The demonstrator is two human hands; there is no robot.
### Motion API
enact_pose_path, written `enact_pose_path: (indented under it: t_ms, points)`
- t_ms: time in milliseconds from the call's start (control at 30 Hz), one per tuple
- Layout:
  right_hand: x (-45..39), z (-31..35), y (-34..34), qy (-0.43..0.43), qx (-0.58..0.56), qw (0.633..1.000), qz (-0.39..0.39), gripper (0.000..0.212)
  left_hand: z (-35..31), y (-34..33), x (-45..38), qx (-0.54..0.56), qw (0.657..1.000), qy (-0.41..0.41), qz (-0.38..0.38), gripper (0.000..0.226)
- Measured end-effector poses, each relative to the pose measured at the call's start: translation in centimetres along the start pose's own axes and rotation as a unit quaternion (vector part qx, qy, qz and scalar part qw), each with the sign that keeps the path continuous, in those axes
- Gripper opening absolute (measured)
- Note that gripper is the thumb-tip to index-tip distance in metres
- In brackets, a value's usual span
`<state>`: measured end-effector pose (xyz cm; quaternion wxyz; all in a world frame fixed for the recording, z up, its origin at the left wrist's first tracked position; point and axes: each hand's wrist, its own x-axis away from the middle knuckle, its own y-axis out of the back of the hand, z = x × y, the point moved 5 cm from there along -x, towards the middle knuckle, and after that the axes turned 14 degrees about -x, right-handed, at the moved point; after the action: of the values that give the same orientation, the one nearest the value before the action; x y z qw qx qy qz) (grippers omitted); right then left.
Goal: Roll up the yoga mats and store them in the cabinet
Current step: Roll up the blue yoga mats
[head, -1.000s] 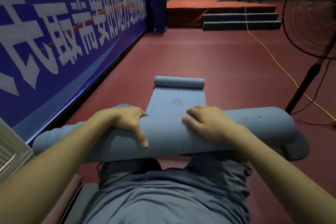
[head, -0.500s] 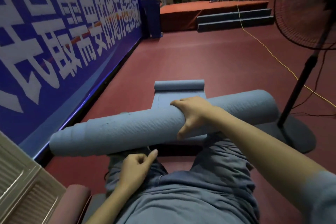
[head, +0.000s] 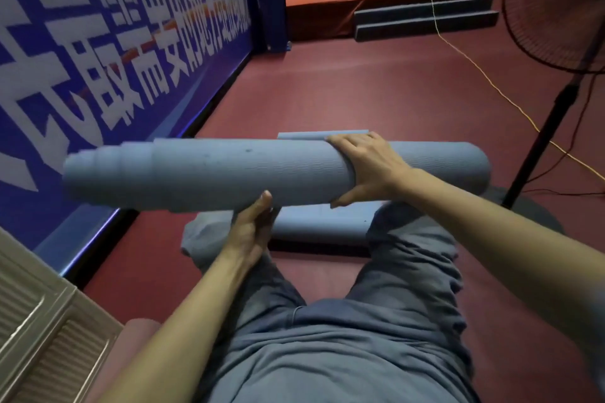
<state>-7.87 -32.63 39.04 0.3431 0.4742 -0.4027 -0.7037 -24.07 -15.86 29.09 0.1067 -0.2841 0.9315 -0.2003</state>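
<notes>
A rolled blue-grey yoga mat (head: pixel 203 173) hangs level in the air across the view, its left end stepped like a telescope. My right hand (head: pixel 366 167) grips it from above near its right third, fingers over the top and thumb underneath. My left hand (head: pixel 252 226) supports the roll from below near its middle, thumb against the underside. A second blue mat (head: pixel 320 222) lies on the floor behind the roll, mostly hidden; its rolled far end (head: pixel 307 135) shows just above the held mat. The beige cabinet (head: pixel 36 321) with louvred panels stands at the lower left.
A blue banner wall (head: pixel 114 52) runs along the left. A standing fan (head: pixel 556 108) with its base is at the right, with a yellow cable (head: pixel 484 78) crossing the red floor. A pink rolled mat (head: pixel 131 337) lies beside the cabinet. A red stage and steps (head: pixel 422 16) stand far back.
The rolled mat has risen from my lap and levelled out. My left hand let go of it, dropped to my lap, then came up under the roll. The view tilted towards the cabinet.
</notes>
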Motion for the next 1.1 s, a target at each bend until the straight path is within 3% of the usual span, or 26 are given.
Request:
enact_pose_path:
  t_ms: [167,333,433,500,600,733,833,933,1100]
  points:
    - [-3.4,-0.6,2.6,-0.045,-0.010,0.997,-0.065,0.117,-6.5,-3.3,-5.1,-0.098,0.991,-0.085,-0.013,0.042]
    - [-5.5,-0.3,4.8,-0.093,-0.098,0.984,-0.118,0.088,-12.1,-5.8,-6.7,-0.295,0.930,-0.221,-0.004,0.060]
    - [-5.9,1.6,4.2,-0.052,-0.184,0.975,-0.110,0.104,-12.5,-5.5,-6.6,-0.395,0.887,-0.238,0.003,0.077]
    - [-5.5,2.2,2.5,-0.025,-0.233,0.968,-0.094,0.119,-11.2,-4.3,-6.5,-0.490,0.847,-0.205,-0.014,0.082]
    - [-3.1,0.7,-2.4,-0.047,-0.334,0.940,-0.053,0.124,-7.1,-1.4,-6.2,-0.591,0.801,-0.091,0.013,0.091]
    - [0.4,-1.1,-7.7,-0.121,-0.428,0.895,-0.029,0.123,0.3,2.7,-3.5,-0.613,0.785,0.027,0.082,0.087]
    - [1.9,-2.2,-8.8,-0.149,-0.461,0.874,-0.041,0.120,4.1,4.0,-1.3,-0.645,0.756,0.046,0.100,0.088]
    - [3.1,-2.3,-8.5,-0.138,-0.465,0.873,-0.048,0.122,5.0,4.0,-1.1,-0.654,0.750,0.028,0.096,0.096]
    - [2.0,-0.1,-3.6,-0.021,-0.460,0.885,-0.076,0.140,5.0,3.6,-0.6,-0.662,0.748,-0.007,0.056,0.096]
